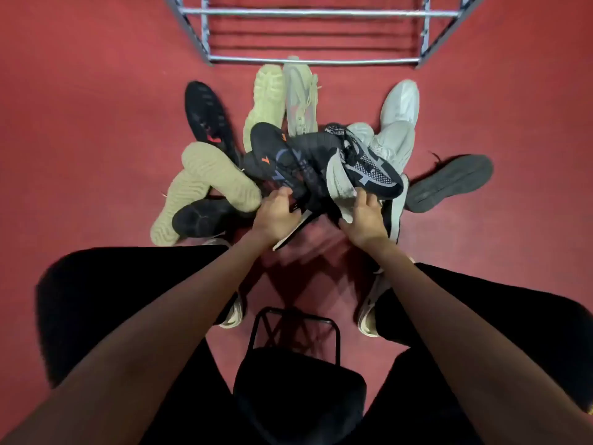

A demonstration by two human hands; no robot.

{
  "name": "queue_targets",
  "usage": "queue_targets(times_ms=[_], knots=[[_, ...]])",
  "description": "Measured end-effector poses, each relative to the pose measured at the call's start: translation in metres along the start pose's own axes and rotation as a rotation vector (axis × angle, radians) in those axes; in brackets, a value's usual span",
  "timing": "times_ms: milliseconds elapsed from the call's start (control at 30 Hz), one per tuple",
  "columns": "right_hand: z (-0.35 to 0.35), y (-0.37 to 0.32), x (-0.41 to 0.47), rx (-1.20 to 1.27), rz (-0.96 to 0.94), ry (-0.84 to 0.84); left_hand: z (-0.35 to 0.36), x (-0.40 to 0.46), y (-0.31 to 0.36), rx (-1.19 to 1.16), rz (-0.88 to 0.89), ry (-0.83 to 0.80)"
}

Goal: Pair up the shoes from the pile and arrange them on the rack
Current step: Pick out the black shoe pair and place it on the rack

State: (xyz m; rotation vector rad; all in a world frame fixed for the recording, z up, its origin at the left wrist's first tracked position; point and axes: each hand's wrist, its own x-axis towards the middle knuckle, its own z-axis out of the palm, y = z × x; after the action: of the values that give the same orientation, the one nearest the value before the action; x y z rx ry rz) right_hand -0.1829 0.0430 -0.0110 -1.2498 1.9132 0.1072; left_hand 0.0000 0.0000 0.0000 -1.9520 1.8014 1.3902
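Reaching down from a black stool, both arms are stretched toward the pile of shoes heaped on the red floor. The left hand is curled round the heel end of a black shoe with orange marks, its fingers tucked over the edge. The right hand is pressed against a black and grey knit shoe lying tilted on top of the heap, fingers bent over its pale sole; a firm grip cannot be confirmed. Tan-soled shoes are seen upturned at the left, pale grey shoes at the right, and a dark sole lies apart at the far right. The metal rack is stood just beyond the pile.
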Motion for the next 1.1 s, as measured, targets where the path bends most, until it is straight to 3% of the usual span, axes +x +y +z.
queue_targets(times_ms=[233,567,800,900,1100], knots=[[0.043,0.034,0.047,0.064,-0.056,0.137,0.046,0.053,-0.012,0.013,0.047,0.045],[0.061,0.047,0.059,0.059,-0.138,0.260,0.078,0.065,-0.011,0.049,0.081,0.149],[0.060,0.035,0.051,0.027,-0.059,0.249,0.067,0.047,-0.014,-0.190,0.034,0.178],[0.052,0.019,0.045,-0.038,-0.123,0.257,0.056,0.037,-0.025,-0.294,0.028,0.205],[0.046,-0.012,0.031,-0.072,-0.251,0.225,0.005,0.023,-0.044,-0.981,-0.131,0.337]])
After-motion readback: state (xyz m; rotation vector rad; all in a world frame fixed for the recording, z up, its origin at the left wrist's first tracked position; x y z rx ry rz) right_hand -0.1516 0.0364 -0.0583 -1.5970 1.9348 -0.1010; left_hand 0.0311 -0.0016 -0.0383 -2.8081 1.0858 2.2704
